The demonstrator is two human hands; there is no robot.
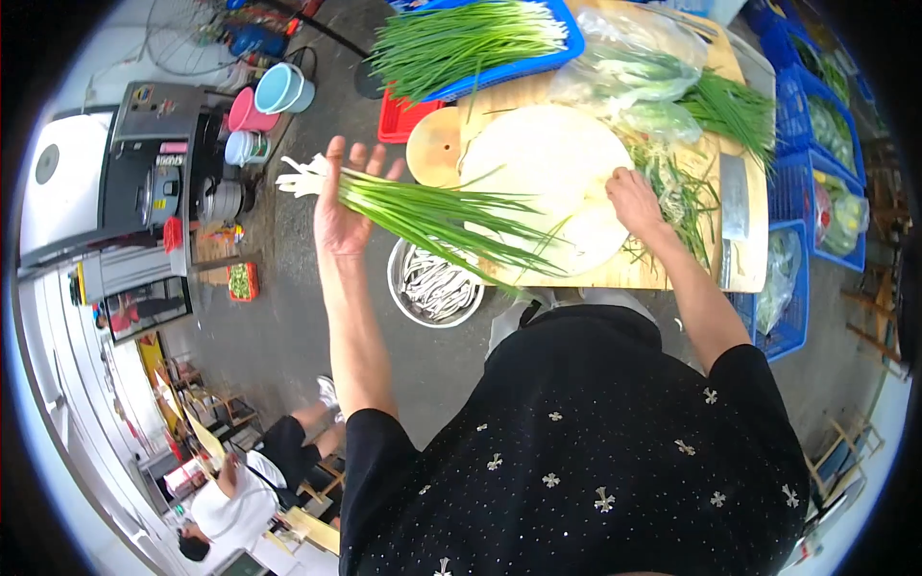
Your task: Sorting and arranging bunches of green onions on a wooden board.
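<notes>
A bunch of scallions [425, 205] lies across the palm of my left hand [344, 205], the thumb over it and the fingers loosely raised. Its white root ends point left, and the green leaves trail over the edge of a round white cutting board [547, 151]. My right hand [634, 198] rests at the board's right rim with bent fingers; whether it pinches anything is hidden. Beside it lies a heap of scallion trimmings [673, 191]. Farther right, a cleaver [735, 196] lies flat on the wooden table [504, 277].
A blue basket of scallions [504, 83] and a plastic bag of scallions [627, 72] are at the table's far side. On the floor are a metal bowl of pale strips [436, 317] and blue crates [781, 338] at right. A person [238, 497] sits lower left.
</notes>
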